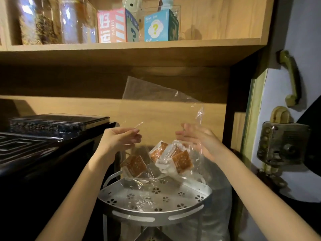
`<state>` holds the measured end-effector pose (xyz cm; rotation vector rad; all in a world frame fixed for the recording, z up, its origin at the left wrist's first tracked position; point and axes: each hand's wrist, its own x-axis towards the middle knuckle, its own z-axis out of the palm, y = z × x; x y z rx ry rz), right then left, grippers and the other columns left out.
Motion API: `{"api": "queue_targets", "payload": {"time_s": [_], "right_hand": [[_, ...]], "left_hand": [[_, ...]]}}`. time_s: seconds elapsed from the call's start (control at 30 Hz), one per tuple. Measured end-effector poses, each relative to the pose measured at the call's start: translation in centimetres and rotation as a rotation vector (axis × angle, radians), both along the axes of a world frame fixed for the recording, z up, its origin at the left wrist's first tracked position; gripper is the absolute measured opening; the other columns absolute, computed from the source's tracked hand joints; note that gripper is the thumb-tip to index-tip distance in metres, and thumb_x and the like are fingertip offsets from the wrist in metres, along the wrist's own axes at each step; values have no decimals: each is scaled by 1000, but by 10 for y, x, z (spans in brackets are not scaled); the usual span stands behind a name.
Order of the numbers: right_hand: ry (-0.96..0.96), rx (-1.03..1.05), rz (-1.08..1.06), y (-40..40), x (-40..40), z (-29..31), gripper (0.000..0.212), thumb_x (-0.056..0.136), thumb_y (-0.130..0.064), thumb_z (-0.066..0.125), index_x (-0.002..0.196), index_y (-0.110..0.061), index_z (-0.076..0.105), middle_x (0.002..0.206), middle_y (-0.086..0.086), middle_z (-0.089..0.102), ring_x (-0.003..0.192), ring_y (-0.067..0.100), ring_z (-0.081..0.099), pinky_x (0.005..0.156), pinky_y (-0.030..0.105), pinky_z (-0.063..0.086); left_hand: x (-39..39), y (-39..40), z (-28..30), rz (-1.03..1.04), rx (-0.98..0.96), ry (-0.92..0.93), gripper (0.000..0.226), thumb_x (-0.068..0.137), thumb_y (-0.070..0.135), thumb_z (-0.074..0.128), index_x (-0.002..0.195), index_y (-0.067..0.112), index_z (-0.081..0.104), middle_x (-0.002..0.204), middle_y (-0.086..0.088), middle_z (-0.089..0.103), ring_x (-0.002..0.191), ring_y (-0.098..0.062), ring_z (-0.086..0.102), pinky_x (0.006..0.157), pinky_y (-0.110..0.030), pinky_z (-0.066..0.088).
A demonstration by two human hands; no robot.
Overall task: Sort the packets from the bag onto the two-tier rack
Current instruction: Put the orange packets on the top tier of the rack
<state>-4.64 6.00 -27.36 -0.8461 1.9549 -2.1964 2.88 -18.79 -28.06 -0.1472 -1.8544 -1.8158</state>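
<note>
Packets (163,158) hang inside a clear bag (161,108) held up over the top tier of the metal corner rack (156,218): one packet (133,165) sags low on the left, and a cluster of three or so bunches to the right of it, all above the perforated tray and, as far as I can tell, not yet resting on it. On the left stands a dark machine (52,146), its side close to the rack's left rim. The left hand (121,139) pinches the bag's edge between thumb and curled fingers. The right hand (196,140) lies with fingers fairly straight against the crinkled plastic on the other side; whether it truly grips the film I cannot tell.

The step in hand looks like getting the packets out of the bag. To do it well, keep the left pinch firm and the mouth spread, then lift the packets out one at a time (tipping them all at once could send some over the low rim).

Room is tight: machine on the left, wooden back panel (78,108) behind, a dark upright post (231,105) on the right, shelf above. The freest path is straight down onto the tray, or forward toward the person, where the lower tier (152,234) just shows
</note>
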Motion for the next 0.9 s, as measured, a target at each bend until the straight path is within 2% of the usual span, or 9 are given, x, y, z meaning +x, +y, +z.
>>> {"api": "queue_targets", "payload": {"time_s": [0.1, 0.23, 0.3, 0.4, 0.47, 0.57, 0.7, 0.8, 0.9], "right_hand": [[-161, 29, 165, 7, -5, -21, 61, 67, -36, 76, 119, -10, 54, 119, 14, 64, 110, 25, 62, 94, 34, 50], [-185, 4, 48, -3, 0, -42, 27, 83, -10, 61, 108, 0, 61, 103, 15, 69, 90, 21, 69, 76, 28, 58], [-136, -47, -60, -10, 2, -41, 13, 86, -10, 58, 95, -5, 65, 93, 11, 71, 80, 18, 69, 69, 28, 57], [-134, -231, -148, -15, 0, -28, 8, 85, -9, 58, 88, -7, 65, 83, 7, 68, 72, 18, 65, 64, 28, 56], [-126, -264, -151, -19, 0, -19, 8, 86, -9, 57, 89, -8, 64, 83, 7, 67, 71, 18, 65, 68, 31, 55], [-143, -255, -121, -25, 2, -15, 8, 87, -8, 55, 89, -7, 62, 83, 8, 65, 69, 18, 65, 68, 36, 57], [-182, -285, -108, -25, 5, -10, 7, 88, -5, 53, 86, -5, 60, 75, 8, 65, 62, 16, 66, 53, 33, 58], [-127, -276, -117, -22, 6, -5, 8, 88, -7, 54, 84, -6, 61, 70, 7, 66, 59, 15, 66, 55, 34, 59], [-14, -167, -141, -18, 9, 4, 11, 89, -13, 55, 87, -7, 63, 75, 7, 64, 65, 17, 63, 60, 33, 59]], "left_hand": [[-6, 1, 6, 33, 39, -22, 12, 76, 18, 70, 78, 6, 72, 64, -3, 73, 58, -11, 69, 52, -20, 55], [-10, 1, 14, 68, 40, -56, 16, 77, 21, 71, 79, 5, 72, 64, -4, 73, 58, -13, 70, 53, -23, 56], [-8, 1, 14, 86, 19, -54, 21, 76, 25, 72, 81, 4, 72, 65, -4, 73, 60, -13, 70, 54, -22, 56], [-1, -2, 2, 92, 22, -26, 25, 73, 28, 72, 85, 6, 71, 72, -7, 74, 64, -12, 71, 53, -18, 54], [5, -6, -14, 39, 44, -26, 32, 67, 29, 75, 89, 7, 72, 85, -11, 74, 75, -14, 71, 65, -23, 57], [11, -10, -41, -47, -94, -97, 38, 59, 30, 82, 94, 17, 74, 96, -6, 74, 93, -18, 68, 82, -30, 53], [10, -2, -53, -66, -46, -123, 16, 78, 2, 66, 89, 13, 72, 81, -8, 76, 77, -21, 72, 69, -28, 57], [7, -3, -42, 46, 8, -54, 11, 79, 5, 64, 89, 5, 71, 74, -8, 75, 66, -19, 71, 63, -34, 56], [5, -4, -26, 140, 41, 4, 12, 77, 10, 69, 87, 3, 70, 68, -6, 74, 61, -16, 71, 53, -25, 54]]}}
